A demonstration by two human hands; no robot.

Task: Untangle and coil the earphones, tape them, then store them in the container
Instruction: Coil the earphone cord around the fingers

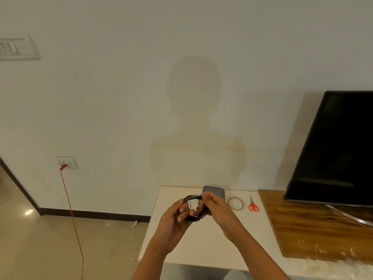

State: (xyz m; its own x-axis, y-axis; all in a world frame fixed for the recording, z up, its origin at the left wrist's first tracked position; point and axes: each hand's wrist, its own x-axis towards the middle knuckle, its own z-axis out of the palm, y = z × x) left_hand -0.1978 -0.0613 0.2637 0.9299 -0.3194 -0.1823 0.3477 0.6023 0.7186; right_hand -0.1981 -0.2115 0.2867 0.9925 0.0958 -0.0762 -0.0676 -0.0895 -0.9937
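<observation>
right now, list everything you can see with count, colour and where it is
earphones: 1, black, coiled, held between both hands
container: 1, grey, on table behind the hands
tape roll: 1, clear ring, right of container
scissors: 1, red handles, right of tape roll
table: 1, white, under the hands
wooden top: 1, brown, right of table
tv: 1, black, on wooden top
cable: 1, red, plugged into wall socket, left
left hand: grips earphones
right hand: pinches earphones
</observation>
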